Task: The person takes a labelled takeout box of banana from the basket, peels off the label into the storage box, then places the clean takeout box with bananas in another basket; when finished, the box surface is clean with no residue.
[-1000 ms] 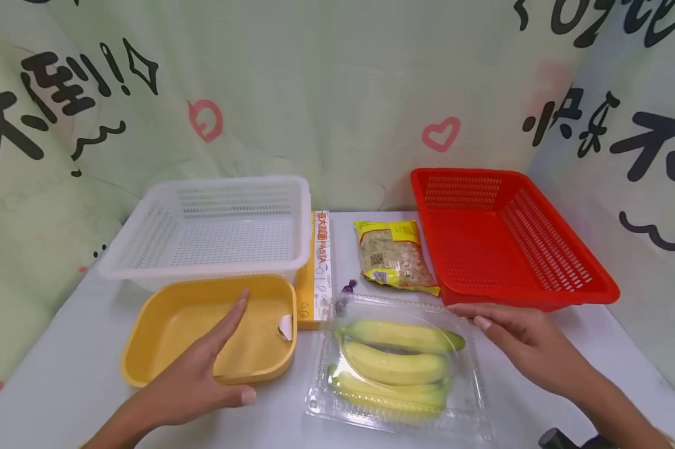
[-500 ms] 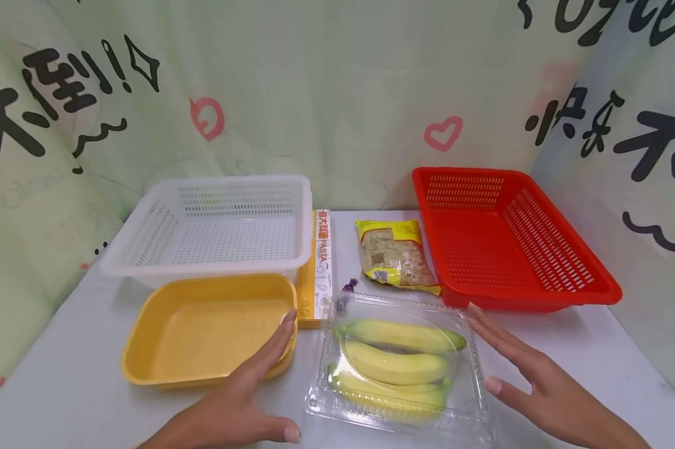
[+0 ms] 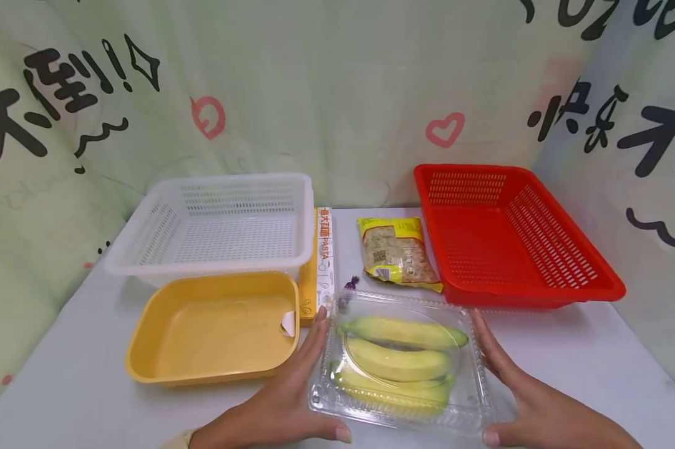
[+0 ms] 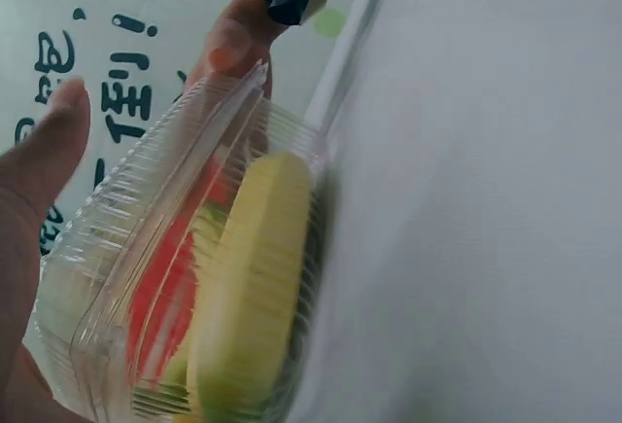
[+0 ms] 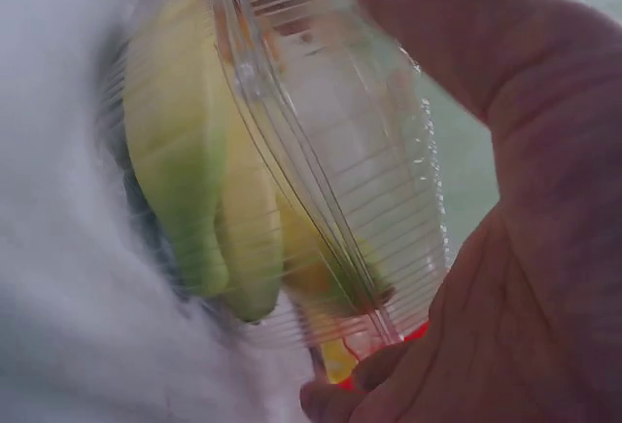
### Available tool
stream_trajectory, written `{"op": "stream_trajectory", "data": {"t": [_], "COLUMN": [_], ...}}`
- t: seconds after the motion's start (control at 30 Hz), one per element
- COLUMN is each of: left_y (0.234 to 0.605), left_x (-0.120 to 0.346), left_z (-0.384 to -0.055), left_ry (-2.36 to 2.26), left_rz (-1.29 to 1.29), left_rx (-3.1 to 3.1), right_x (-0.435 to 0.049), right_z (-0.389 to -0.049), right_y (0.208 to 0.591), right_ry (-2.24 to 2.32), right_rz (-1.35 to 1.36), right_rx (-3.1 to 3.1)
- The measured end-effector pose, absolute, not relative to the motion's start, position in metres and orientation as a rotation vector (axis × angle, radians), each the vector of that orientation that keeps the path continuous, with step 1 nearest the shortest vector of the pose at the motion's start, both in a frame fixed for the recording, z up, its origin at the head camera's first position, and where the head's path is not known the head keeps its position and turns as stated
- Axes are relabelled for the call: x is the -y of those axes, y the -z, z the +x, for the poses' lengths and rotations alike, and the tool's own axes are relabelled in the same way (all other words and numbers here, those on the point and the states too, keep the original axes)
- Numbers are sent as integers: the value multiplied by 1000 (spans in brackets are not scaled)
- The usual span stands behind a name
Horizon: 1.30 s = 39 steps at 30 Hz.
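A clear plastic clamshell box [image 3: 466,399] lies on the table with several yellow-green bananas [image 3: 396,360] inside. At its left edge is my left hand [image 3: 270,399], fingers straight along the side and thumb near the front corner. My right hand [image 3: 525,393] flanks the opposite side, fingers by the back right corner and thumb at the front right one. In the left wrist view the thumb [image 4: 44,156] stands apart from the box, and one banana [image 4: 255,277] shows through the clear wall. The right wrist view shows the palm [image 5: 544,219] facing the ridged side.
Left of the box is a yellow tub [image 3: 214,337], with a white basket [image 3: 231,262] behind it. A pasta box [image 3: 324,268], a small purple-wrapped piece [image 3: 351,283] and a yellow food bag [image 3: 398,252] lie behind the clamshell. A red basket [image 3: 517,249] stands back right.
My left hand has moved right from over the yellow tub to the box's left side. My right hand has come from the back right corner down along the right side.
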<state>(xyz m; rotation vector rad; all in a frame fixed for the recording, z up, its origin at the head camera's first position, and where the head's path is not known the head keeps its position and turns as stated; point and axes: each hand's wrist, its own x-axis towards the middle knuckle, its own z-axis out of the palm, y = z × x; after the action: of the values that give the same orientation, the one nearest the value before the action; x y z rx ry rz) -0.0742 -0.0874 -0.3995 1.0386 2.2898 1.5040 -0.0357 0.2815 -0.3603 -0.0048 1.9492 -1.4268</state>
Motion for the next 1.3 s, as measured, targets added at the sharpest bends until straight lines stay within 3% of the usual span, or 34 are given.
{"op": "stream_trajectory", "data": {"t": [0.43, 0.87, 1.13, 1.3], "left_y": [404, 388, 373, 366], "left_x": [72, 77, 85, 89], "left_z": [-71, -66, -62, -65], "left_ry": [-1558, -1593, -1637, -1664], "left_rz": [948, 863, 907, 1019], "left_rx": [-2328, -2299, -2306, -2385], "right_x": [-278, -275, -269, -267], "right_z": [-40, -36, -37, -43], "right_y": [370, 352, 339, 336], "right_ry": [1450, 1410, 1357, 1284], "right_rz": [17, 22, -49, -325], "right_rx": [-1996, -2058, -2125, -2354]}}
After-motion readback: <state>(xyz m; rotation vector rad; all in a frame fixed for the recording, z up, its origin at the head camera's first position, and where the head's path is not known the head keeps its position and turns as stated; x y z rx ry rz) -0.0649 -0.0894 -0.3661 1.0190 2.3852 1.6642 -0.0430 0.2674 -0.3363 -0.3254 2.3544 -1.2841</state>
